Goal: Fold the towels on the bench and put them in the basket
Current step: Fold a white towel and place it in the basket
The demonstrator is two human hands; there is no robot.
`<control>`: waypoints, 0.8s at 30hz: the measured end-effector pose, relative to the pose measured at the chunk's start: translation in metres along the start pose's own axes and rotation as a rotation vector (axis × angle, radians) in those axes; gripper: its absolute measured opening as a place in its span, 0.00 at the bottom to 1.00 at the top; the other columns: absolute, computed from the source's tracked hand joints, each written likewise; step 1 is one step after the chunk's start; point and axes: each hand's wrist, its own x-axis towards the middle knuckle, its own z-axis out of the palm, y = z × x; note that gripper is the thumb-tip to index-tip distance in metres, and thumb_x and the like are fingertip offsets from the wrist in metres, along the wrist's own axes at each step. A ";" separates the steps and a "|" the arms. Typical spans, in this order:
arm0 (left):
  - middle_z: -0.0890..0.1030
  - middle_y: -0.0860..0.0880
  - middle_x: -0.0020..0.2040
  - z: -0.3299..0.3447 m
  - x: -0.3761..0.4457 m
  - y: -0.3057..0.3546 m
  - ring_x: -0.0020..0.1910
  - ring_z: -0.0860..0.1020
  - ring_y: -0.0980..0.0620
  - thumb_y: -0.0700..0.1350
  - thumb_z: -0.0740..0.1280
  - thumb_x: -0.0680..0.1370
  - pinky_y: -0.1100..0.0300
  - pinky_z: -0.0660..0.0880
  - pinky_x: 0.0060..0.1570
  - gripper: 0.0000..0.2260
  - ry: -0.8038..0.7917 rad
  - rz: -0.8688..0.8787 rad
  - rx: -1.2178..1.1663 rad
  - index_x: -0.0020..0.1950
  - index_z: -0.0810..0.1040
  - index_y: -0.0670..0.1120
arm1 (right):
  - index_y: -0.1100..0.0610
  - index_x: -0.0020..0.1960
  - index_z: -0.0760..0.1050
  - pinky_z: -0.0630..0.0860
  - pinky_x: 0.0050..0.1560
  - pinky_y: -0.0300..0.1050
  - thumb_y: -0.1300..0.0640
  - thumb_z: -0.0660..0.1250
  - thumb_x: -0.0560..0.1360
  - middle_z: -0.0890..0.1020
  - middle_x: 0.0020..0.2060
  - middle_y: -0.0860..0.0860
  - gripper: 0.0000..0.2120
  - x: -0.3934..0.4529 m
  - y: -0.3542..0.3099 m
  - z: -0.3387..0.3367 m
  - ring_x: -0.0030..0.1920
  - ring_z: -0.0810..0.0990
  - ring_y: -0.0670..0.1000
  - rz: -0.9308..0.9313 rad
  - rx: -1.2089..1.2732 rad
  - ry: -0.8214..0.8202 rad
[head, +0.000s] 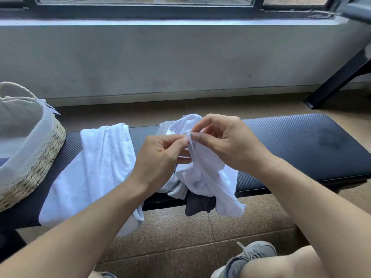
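A crumpled white towel [202,177] is lifted above the middle of the black padded bench [301,145]. My left hand [158,159] and my right hand [226,141] both pinch its hem, fingertips close together. Beneath it lie a grey towel [174,186] and a dark cloth [197,204] that hangs over the bench's front edge. Another white towel [94,169] lies spread across the bench to the left, draped over the near edge. A woven basket [34,163] with a white fabric lining stands at the bench's left end.
A low grey wall and a window sill run behind the bench. A black metal frame leg [337,81] slants to the floor at the right. Tiled floor lies in front, where my knee and a grey shoe [253,255] show.
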 end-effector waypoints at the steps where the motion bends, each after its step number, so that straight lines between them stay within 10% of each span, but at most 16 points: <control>1: 0.88 0.45 0.45 0.001 0.000 -0.001 0.45 0.87 0.47 0.37 0.63 0.83 0.60 0.82 0.45 0.12 -0.004 0.010 0.015 0.49 0.87 0.40 | 0.49 0.45 0.82 0.80 0.41 0.59 0.52 0.75 0.76 0.85 0.36 0.52 0.03 0.000 0.000 -0.001 0.38 0.81 0.62 0.003 -0.008 -0.001; 11: 0.88 0.47 0.43 0.002 -0.003 -0.002 0.45 0.87 0.49 0.40 0.65 0.83 0.56 0.83 0.48 0.11 -0.007 0.099 0.092 0.48 0.87 0.42 | 0.49 0.45 0.84 0.75 0.34 0.44 0.51 0.77 0.74 0.84 0.35 0.51 0.03 -0.002 0.000 -0.005 0.35 0.79 0.59 0.008 -0.032 -0.024; 24: 0.87 0.44 0.42 -0.003 0.002 -0.004 0.45 0.86 0.44 0.47 0.71 0.76 0.47 0.84 0.49 0.09 -0.045 0.150 0.189 0.48 0.86 0.42 | 0.51 0.45 0.87 0.81 0.39 0.55 0.44 0.77 0.69 0.86 0.37 0.49 0.12 -0.003 -0.005 -0.010 0.37 0.82 0.53 -0.029 -0.039 0.019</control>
